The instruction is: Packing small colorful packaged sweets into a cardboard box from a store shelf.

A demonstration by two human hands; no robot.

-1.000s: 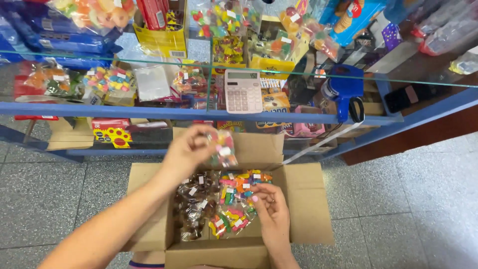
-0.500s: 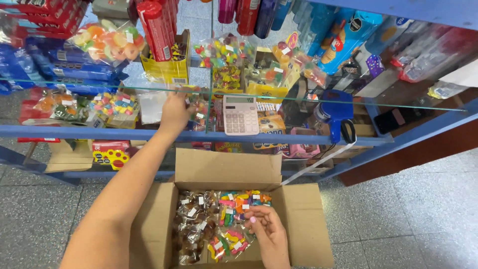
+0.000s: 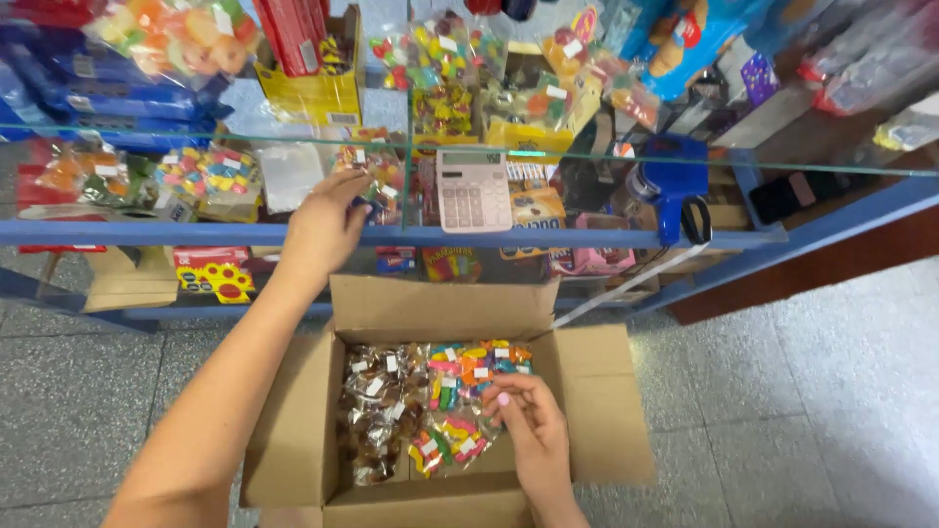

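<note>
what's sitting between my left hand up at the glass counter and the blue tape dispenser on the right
In the head view, a pink calculator lies on the glass between the left hand and the blue tape dispenser, with candy packets showing beneath the glass.

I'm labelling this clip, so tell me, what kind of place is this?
Probably a small sweet shop: a glass counter crowded with candy bags, a calculator on top, and a box of sweets below.

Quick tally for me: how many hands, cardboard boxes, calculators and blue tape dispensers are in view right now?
Hands: 2, left hand up at the glass counter, right hand in the box
Open cardboard box: 1
Pink calculator: 1
Blue tape dispenser: 1
Total: 5
</note>
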